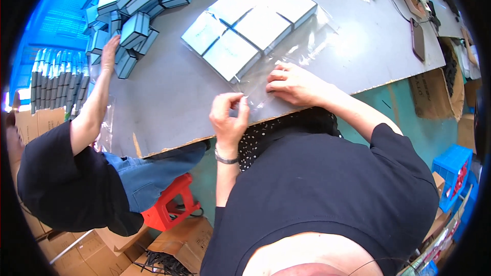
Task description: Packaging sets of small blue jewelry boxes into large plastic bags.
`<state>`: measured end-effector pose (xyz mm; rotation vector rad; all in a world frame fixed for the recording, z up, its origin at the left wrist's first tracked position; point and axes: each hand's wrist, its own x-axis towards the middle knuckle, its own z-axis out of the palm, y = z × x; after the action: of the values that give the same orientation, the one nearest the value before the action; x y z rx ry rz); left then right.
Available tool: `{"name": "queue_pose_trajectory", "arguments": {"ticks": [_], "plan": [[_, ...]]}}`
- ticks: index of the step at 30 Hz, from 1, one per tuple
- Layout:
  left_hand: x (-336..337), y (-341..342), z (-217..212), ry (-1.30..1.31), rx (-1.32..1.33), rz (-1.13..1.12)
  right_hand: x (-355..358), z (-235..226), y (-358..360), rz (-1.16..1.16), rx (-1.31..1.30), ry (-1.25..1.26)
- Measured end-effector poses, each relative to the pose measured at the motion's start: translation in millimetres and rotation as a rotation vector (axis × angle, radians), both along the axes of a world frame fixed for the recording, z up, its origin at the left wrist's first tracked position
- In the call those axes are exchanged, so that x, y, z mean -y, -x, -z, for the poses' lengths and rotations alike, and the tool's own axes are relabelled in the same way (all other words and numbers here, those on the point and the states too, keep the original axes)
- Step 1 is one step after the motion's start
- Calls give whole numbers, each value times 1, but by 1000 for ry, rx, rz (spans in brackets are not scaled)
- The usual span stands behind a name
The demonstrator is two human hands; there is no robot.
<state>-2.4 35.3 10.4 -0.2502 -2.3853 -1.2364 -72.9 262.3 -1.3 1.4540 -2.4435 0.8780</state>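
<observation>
A clear plastic bag (312,46) lies on the table with several flat, pale-blue boxes (250,28) with dark edges packed side by side in it. Its loose open end spreads toward me, near the table's front edge. My left hand (228,117), with a watch (226,158) on the wrist, is closed, thumb and finger pinching the bag's near edge. A short way to the right, my right hand (295,86) has its fingers curled onto the same loose plastic. Glare hides part of the film between the hands.
To the left, a co-worker's hand (110,51) touches a heap of similar boxes (135,28). Bundled wrapped packs (59,79) stand beside the table (153,107). A phone (417,40) lies at the right edge. Below are a red stool (171,204), cartons (186,243) and a blue crate (452,174).
</observation>
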Motion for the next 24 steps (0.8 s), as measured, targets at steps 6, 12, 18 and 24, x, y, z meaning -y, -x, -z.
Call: {"name": "queue_pose_trajectory", "arguments": {"ticks": [6, 12, 18, 24], "plan": [[-16, 89, -33, 378, -287, 65, -24, -13, 3, -18, 197, -88], [-34, 126, 0, 795, -85, 137, -14, -8, 10, 22, 263, -53], [-34, 124, 5, 881, -78, 145, -12, -11, 12, 29, 321, -131], [-38, 127, 2, 889, -99, 170, -14, -20, 2, 41, 157, -336]]}}
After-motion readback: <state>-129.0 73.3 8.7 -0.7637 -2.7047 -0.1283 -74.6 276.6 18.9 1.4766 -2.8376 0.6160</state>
